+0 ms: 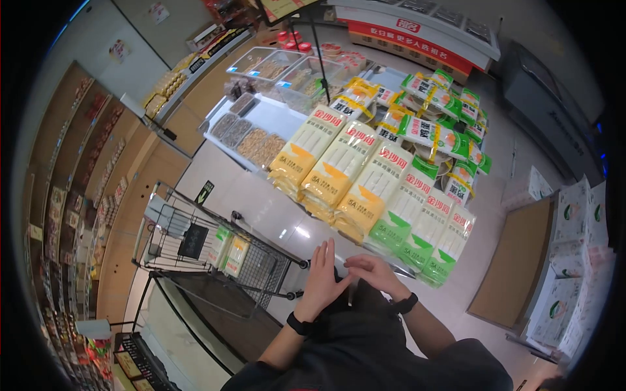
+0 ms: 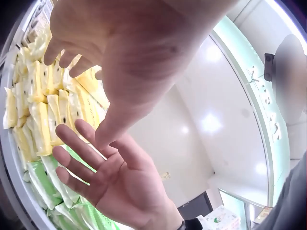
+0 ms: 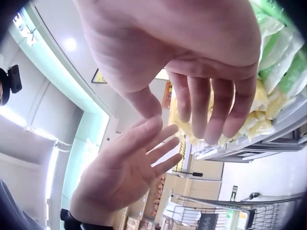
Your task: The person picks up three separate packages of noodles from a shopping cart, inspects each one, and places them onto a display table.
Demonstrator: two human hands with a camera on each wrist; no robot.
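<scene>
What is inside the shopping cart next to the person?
Inside the shopping cart stand two packets, one green-topped and one yellow-topped, leaning against its wire side. The person's arms cover the cart's near end, so anything there is hidden. Both hands are empty.

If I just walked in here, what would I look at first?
Probably the big slanted stack of noodle packs, yellow ones on the left and green ones on the right, filling the middle of the shop. Right in front of it, the left hand and right hand hover empty, thumbs nearly meeting. To the left stands a wire shopping cart.
</scene>
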